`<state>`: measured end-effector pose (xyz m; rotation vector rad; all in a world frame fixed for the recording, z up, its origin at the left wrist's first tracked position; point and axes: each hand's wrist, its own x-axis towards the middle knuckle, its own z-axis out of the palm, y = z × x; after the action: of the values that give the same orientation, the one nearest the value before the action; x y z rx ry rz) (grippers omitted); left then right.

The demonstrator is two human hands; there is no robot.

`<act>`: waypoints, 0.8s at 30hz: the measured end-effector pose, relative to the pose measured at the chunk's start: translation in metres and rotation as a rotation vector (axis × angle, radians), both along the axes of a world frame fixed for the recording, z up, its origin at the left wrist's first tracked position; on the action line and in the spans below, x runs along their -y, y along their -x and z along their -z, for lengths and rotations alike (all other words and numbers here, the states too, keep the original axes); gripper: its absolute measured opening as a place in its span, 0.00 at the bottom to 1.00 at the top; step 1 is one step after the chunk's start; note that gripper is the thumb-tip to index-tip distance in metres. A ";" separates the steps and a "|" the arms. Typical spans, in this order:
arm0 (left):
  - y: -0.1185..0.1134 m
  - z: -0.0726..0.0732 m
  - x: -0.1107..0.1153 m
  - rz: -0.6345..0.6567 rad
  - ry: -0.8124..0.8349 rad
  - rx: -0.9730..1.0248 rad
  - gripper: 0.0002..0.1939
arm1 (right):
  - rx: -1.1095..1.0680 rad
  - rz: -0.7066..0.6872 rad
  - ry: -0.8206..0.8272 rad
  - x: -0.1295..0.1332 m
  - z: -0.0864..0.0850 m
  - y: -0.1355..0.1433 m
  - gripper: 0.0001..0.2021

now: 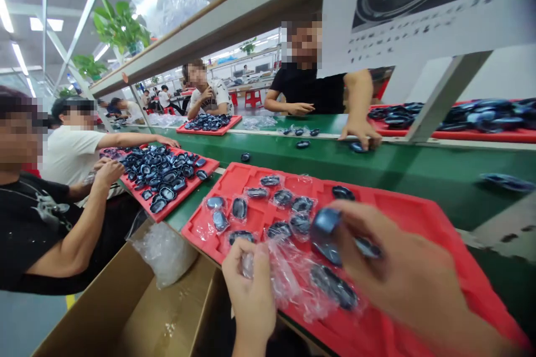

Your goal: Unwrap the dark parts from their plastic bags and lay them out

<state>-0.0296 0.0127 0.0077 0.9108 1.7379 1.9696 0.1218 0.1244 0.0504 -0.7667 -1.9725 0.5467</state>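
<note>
My left hand (pixel 252 293) pinches the edge of a clear plastic bag (pixel 288 276), which spreads loosely to its right. My right hand (pixel 402 256), slightly blurred, grips a glossy dark blue plastic shell part (pixel 324 228) above the bag. I cannot tell whether the part touches the bag. Under both hands lies a red tray (pixel 410 215) with shallow compartments. Several similar parts in clear bags, such as a bagged part (pixel 239 208), rest on it. Nearest to me is a larger bagged part (pixel 333 284). An unwrapped-looking part (pixel 343 192) sits near the tray's back edge.
A green conveyor belt (pixel 276 150) runs behind the tray with scattered parts. Another red tray (pixel 192 203) heaped with parts stands left, beside two co-workers. An open cardboard box (pixel 146 312) is below. A co-worker's hand (pixel 362 133) touches a part across the belt.
</note>
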 end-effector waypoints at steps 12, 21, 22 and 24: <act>0.029 -0.001 0.002 0.090 0.088 0.051 0.15 | 0.759 0.224 0.229 -0.162 -0.002 0.024 0.15; 0.029 -0.003 -0.001 0.058 0.103 -0.128 0.21 | 0.885 -0.222 -0.110 -0.122 0.015 0.063 0.10; 0.030 -0.003 0.000 0.053 0.094 -0.118 0.22 | 0.869 -0.202 -0.117 -0.119 0.013 0.061 0.08; 0.032 -0.003 0.002 0.051 0.081 -0.087 0.22 | 0.761 -0.179 -0.092 -0.108 0.005 0.055 0.06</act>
<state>-0.0616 0.0105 0.0111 1.0163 1.8095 1.8393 0.0670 0.2327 0.0453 -0.8162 -2.7657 0.2741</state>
